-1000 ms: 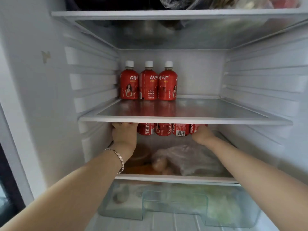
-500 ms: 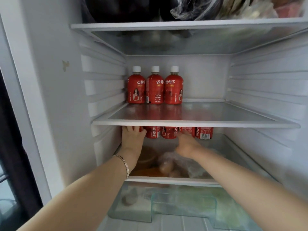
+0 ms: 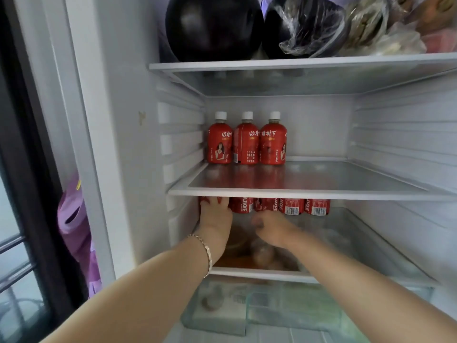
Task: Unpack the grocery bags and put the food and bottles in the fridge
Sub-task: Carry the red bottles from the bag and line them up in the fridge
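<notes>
The fridge (image 3: 128,144) is open and fills most of the frame. It has three white shelves with glass. The top shelf (image 3: 296,63) runs across the upper part of the frame. The middle shelf (image 3: 296,193) is in the center, and the low shelf (image 3: 259,273) is below it. A clear drawer (image 3: 284,313) sits at the bottom.

Two big dark round things (image 3: 212,26) sit on the top shelf. Crinkly plastic bags (image 3: 371,28) with food are to their right. A purple bag (image 3: 74,219) hangs outside the fridge at the left edge of the frame.

Three red bottles (image 3: 246,142) with white caps stand side by side at the back left of the middle shelf. A row of red bottles (image 3: 291,206) stands on the low shelf, just under the middle shelf edge, so their tops are hidden. Blurry wrapped food (image 3: 262,256) lies in front of them.

The left hand (image 3: 215,219) reaches in, and its fingers wrap over the end bottle (image 3: 202,200) at the left of that row. The right hand (image 3: 270,230) is just below the row, near the center of the frame. Its fingers are curled in, but it is blurry, so I cannot tell if it has hold of anything. A thin bracelet (image 3: 206,251) is on the left wrist.
</notes>
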`<action>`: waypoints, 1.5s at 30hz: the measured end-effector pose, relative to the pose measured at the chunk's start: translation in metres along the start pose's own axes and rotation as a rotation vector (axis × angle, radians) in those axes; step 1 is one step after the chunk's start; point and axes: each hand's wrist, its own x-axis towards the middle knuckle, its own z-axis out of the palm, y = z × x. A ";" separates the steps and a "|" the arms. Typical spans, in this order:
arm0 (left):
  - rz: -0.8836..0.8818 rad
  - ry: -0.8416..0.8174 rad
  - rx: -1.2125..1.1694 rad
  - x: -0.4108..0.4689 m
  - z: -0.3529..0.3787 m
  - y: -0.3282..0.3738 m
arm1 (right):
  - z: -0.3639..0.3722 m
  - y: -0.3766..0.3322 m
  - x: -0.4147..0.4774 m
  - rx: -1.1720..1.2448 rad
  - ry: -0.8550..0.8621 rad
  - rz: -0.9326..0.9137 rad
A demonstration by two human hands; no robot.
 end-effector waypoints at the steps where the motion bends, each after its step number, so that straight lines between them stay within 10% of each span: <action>1: -0.019 -0.032 -0.070 -0.006 -0.006 0.000 | -0.002 -0.001 -0.006 -0.031 0.004 -0.018; 11: -0.228 -0.208 -0.347 -0.140 -0.056 -0.009 | -0.015 -0.063 -0.091 -0.105 -0.044 -0.348; 22: -0.929 -0.419 -0.376 -0.416 -0.064 -0.044 | 0.056 -0.182 -0.265 -0.032 -0.402 -0.857; 45: -2.381 -0.502 -0.175 -1.191 -0.314 0.196 | 0.106 -0.375 -1.052 -0.053 -0.931 -2.106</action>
